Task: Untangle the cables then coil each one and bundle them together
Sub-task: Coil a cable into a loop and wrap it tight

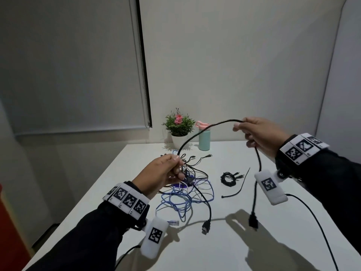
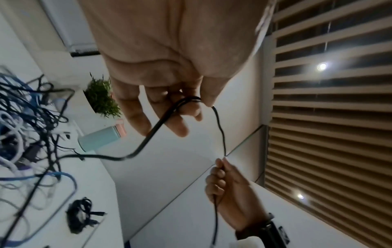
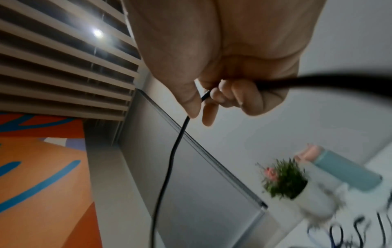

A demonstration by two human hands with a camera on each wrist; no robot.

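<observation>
Head view: two hands are working above a white bench. The left hand is holding its fingers curled around one thick black cable at the top of the tangle. The right hand is pinching the same cable farther along, with an arc of it spanning between the two hands. Two flat black plugs are showing: one is hanging below the right hand, the other is lying on the bench. One tangle of blue, white and thin black cables is sitting under the left hand. One small coiled black cable is lying apart to its right, with one black cable tie just beside it. One potted plant and one teal bottle are standing at the far edge.

Left wrist view: the left hand's fingers are hooking the black cable, which is looping over them. The right hand is gripping it lower down. The tangle is blurring at the left.

Right wrist view: the right hand's fingers are closing on the black cable, thumb pressing it; the plant and bottle are blurred.
</observation>
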